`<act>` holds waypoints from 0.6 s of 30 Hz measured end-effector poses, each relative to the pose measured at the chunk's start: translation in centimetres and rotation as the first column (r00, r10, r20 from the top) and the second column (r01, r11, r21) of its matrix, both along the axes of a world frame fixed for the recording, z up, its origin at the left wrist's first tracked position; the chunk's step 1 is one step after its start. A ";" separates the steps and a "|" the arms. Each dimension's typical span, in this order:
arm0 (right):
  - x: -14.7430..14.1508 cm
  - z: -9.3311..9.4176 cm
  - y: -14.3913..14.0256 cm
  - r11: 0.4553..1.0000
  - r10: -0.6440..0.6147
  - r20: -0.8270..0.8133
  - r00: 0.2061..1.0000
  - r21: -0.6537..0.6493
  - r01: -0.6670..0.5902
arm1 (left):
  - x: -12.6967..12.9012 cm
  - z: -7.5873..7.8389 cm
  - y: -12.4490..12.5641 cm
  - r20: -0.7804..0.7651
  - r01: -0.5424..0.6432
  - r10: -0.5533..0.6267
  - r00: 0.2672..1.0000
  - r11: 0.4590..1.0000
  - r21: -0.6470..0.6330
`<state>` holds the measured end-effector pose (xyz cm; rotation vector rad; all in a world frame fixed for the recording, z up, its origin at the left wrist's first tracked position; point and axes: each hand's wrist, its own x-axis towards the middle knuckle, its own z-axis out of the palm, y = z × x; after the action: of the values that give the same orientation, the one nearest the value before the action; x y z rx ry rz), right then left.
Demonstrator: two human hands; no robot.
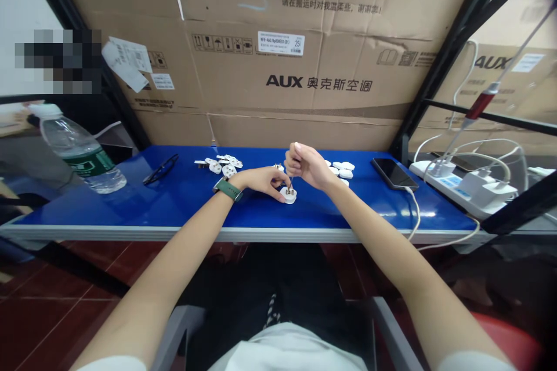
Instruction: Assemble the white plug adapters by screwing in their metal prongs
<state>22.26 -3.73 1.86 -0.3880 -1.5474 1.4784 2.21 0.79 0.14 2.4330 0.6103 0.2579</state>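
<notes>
A round white plug piece [288, 196] with metal pins facing up lies on the blue table. My left hand [266, 178], with a green-banded watch on its wrist, steadies the plug between thumb and fingers. Just above it my right hand [308, 166] is closed in a fist around a thin screwdriver-like tool [291, 183], whose handle the fingers hide. The tool's shaft points down at the plug. Behind my left hand sits another white plug piece [278, 167], partly covered. Several white plug parts with pins [224, 166] are heaped to the left, and several smooth white covers [343, 169] to the right.
A black phone [394, 174] on a white cable lies right of the covers. Beyond it a white power strip [465, 185] carries chargers. Folded glasses [161, 170] and a water bottle [82, 151] are at the left. A large cardboard box [278, 110] backs the table [174, 208].
</notes>
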 end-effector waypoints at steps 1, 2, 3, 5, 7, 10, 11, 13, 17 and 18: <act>0.0 0.0 0.0 1.000 -0.008 -0.002 1.000 -0.002 0.008 | 0.0 0.1 0.0 -0.027 -0.008 0.008 1.000 1.000 0.000; 0.1 0.1 0.0 1.000 -0.010 -0.006 1.000 -0.001 0.010 | 0.0 0.2 -0.1 -0.059 -0.015 0.014 0.998 1.000 -0.001; 0.1 0.1 0.0 1.000 -0.006 -0.009 1.000 0.003 0.006 | 0.0 0.2 -0.1 -0.086 -0.019 0.019 0.996 1.000 -0.001; 0.1 0.1 -0.1 1.000 0.003 -0.009 1.000 0.007 -0.003 | 0.0 0.3 -0.1 -0.086 -0.021 0.021 0.996 1.000 0.001; 0.1 0.2 -0.1 1.000 -0.002 0.001 1.000 0.001 0.002 | 0.0 0.3 -0.1 -0.075 -0.013 0.013 0.997 1.000 0.002; 0.1 0.2 -0.1 1.000 -0.015 0.015 1.000 -0.012 0.015 | 0.0 0.3 -0.2 -0.065 -0.006 0.006 0.998 1.000 0.003; 0.1 0.2 -0.1 1.000 -0.013 0.014 1.000 -0.012 0.013 | 0.0 0.4 -0.2 -0.066 -0.004 0.004 0.998 1.000 0.004; 0.1 0.2 -0.1 1.000 -0.004 0.011 1.000 -0.011 0.004 | 0.1 0.4 -0.2 -0.071 -0.002 0.002 0.997 1.000 0.008; 0.1 0.2 -0.2 1.000 0.010 0.014 1.000 -0.008 -0.010 | 0.1 0.5 -0.3 -0.083 -0.007 0.008 0.997 1.000 0.009; 0.1 0.1 -0.2 1.000 0.009 0.017 1.000 -0.006 -0.008 | 0.1 0.4 -0.3 -0.082 -0.009 0.009 0.997 1.000 0.008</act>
<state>22.34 -3.92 1.99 -0.3989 -1.5605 1.4899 2.30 0.53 0.57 2.4582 0.6570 0.1653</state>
